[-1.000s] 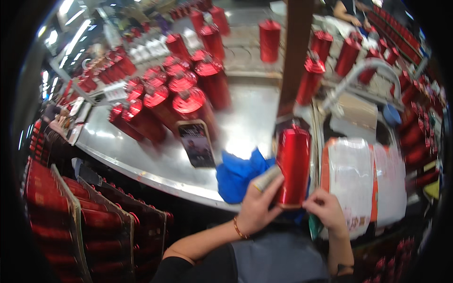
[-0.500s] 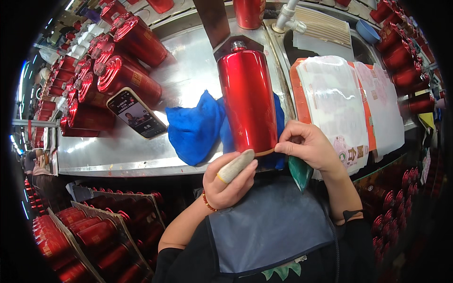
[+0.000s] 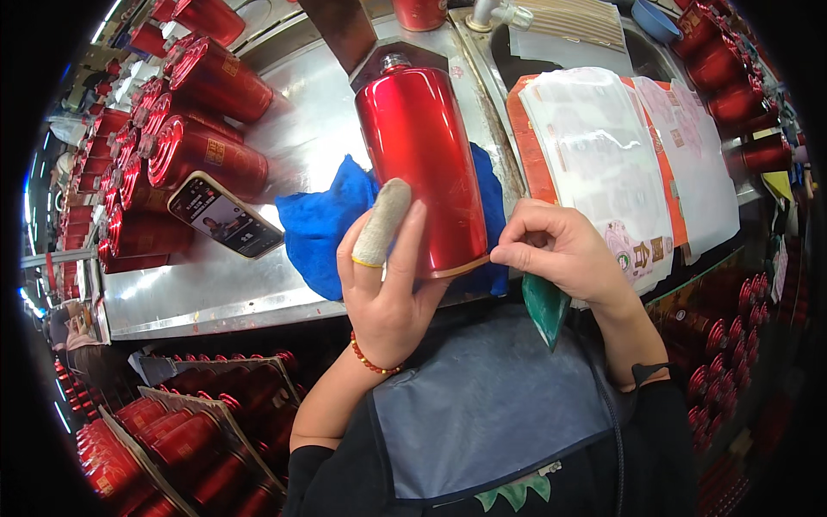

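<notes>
Flanking the red bottle (image 3: 422, 155) low down, both hands (image 3: 388, 306) (image 3: 564, 254)

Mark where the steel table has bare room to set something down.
Bare steel table shows between the clustered red bottles and the nearest red bottle, beyond the phone and blue cloth. Another strip lies between the phone and the table's front edge. Crowded: the table's left, among the cluster; to its right, under white sheets.

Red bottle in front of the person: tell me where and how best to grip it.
Likely best around the middle of the red bottle, from its left and right sides: the broad, smooth body shows no handle, and its narrow neck points away.
</notes>
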Available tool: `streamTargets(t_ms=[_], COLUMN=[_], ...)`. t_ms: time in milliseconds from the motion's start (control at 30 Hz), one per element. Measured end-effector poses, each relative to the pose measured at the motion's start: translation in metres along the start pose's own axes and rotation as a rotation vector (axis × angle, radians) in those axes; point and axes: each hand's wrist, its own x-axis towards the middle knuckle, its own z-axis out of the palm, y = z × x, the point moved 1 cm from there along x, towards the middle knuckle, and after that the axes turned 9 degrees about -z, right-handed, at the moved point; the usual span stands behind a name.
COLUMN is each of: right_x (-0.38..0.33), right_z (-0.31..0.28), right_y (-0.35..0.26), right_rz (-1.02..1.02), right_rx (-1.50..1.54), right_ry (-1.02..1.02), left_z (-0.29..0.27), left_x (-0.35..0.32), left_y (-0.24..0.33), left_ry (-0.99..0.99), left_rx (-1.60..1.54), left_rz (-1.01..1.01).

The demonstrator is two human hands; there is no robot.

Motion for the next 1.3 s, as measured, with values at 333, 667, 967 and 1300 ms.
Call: streamTargets(t_ms=[333,667,967,1300], right_x=[0.001,0.004,0.004,0.004], right_z=[0.001,0.002,0.001,0.001], right_y=[0.005,0.005,0.001,-0.001], right_rz=[-0.011,-0.001,-0.013,0.029], right_rx=[0.004,0.025,-0.004,0.008], right_ry=[-0.001,-0.016,-0.028,-0.039], left_z=[0.007,0.002,0.002,0.005], left_x=[-0.021,-0.014,-0.003,-0.015], left_y=[-0.013,-0.008,-0.006,-0.02], left_ry=[-0.076,-0.04,-0.072,-0.16], left_rx=[-0.3,-0.129,-0.07,-0.173], left_rz=[-0.231,-0.114,-0.048,-0.144])
